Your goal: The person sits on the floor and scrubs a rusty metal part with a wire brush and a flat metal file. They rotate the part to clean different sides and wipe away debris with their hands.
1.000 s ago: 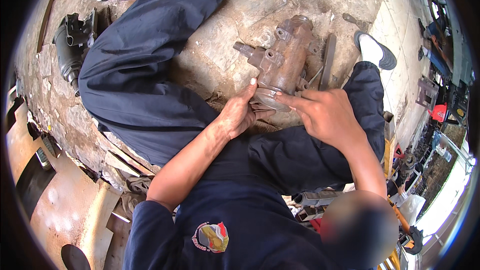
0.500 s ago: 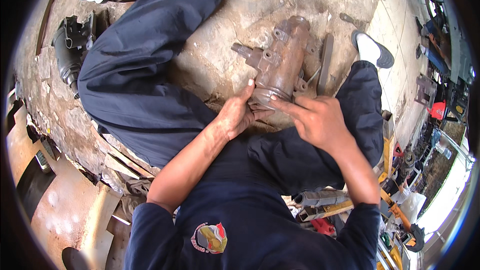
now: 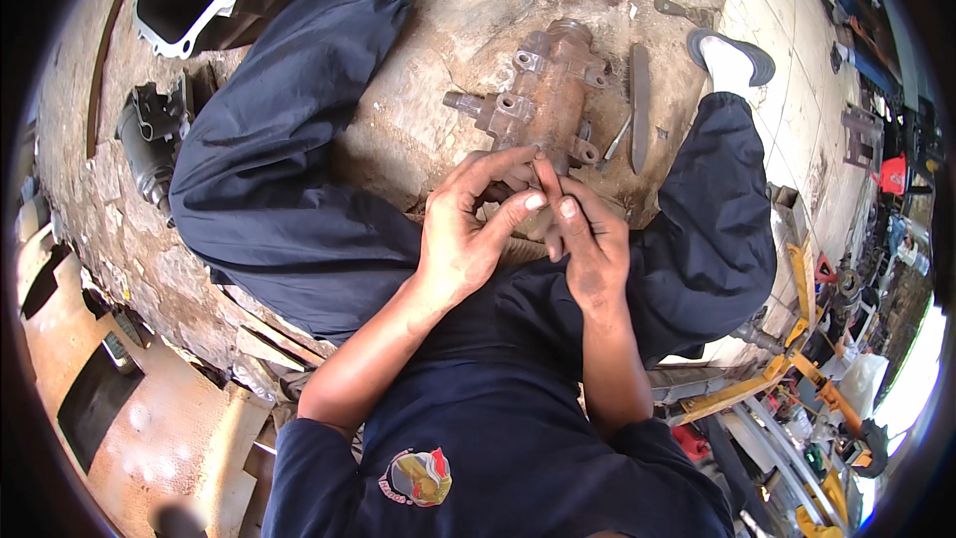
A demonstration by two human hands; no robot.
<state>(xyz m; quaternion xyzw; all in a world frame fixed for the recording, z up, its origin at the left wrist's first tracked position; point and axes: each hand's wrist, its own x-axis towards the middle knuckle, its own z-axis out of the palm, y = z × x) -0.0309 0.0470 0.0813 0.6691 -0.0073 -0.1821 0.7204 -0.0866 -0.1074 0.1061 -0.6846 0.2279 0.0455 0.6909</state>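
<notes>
A rusty cast-metal housing point(image 3: 553, 100), cylindrical, with bolt lugs and a shaft stub on its left side, lies on the floor between my legs. My left hand point(image 3: 463, 224) and my right hand point(image 3: 596, 254) meet just in front of its near end, which they partly cover. The fingertips of both hands are pinched together. Anything between them is too small or hidden to make out. Right of the housing lie a flat dark metal bar point(image 3: 638, 110) and a thin metal rod point(image 3: 616, 142).
A hollow metal casing point(image 3: 214, 10) with a pale flange sits at the far left, near a dark cylindrical part point(image 3: 149, 144). Beyond my right foot point(image 3: 732, 60) lies a flat-bladed hand tool point(image 3: 685, 12). Bent sheet metal point(image 3: 169, 438) stands at lower left; yellow bars point(image 3: 732, 394) and clutter crowd the right.
Both hands have left the housing's near end and come together closer to me, fingertips touching. The view has shifted slightly; the housing still lies on the floor.
</notes>
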